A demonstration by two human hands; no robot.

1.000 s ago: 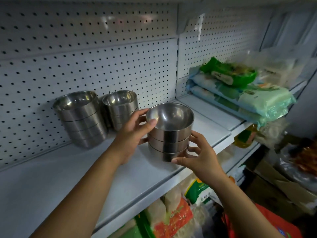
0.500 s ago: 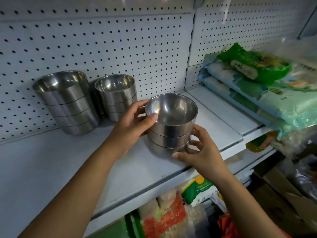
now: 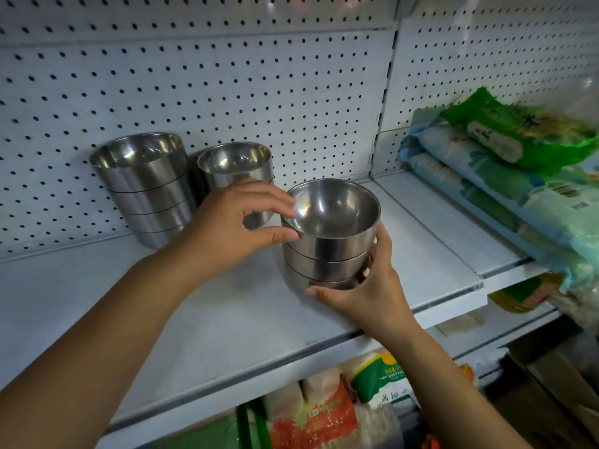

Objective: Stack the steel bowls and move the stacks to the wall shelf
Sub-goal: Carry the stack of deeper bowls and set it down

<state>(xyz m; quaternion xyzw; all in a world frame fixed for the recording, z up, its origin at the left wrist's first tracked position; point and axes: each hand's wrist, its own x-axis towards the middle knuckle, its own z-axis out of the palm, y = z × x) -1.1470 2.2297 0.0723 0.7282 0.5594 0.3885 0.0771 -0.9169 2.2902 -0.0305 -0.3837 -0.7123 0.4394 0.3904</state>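
A stack of three steel bowls (image 3: 330, 251) stands on the white wall shelf (image 3: 227, 306) near its front. My left hand (image 3: 236, 231) pinches the rim of the top bowl from the left with thumb and fingers. My right hand (image 3: 366, 286) wraps round the lower bowls from the right and front, its thumb at the stack's base. Two other bowl stacks stand against the pegboard behind: a taller one (image 3: 146, 186) at the left and a smaller one (image 3: 236, 170) beside it, partly hidden by my left hand.
White pegboard (image 3: 227, 92) backs the shelf. Bagged goods in green and pale blue packs (image 3: 518, 163) lie piled on the adjoining shelf at the right. Below the shelf sit more food bags (image 3: 324, 413). Bare shelf surface stretches to the left of my arms.
The stack stays on the shelf. My left hand has shifted from cupping the stack's side to pinching the top bowl's rim. The view has moved closer and slightly right.
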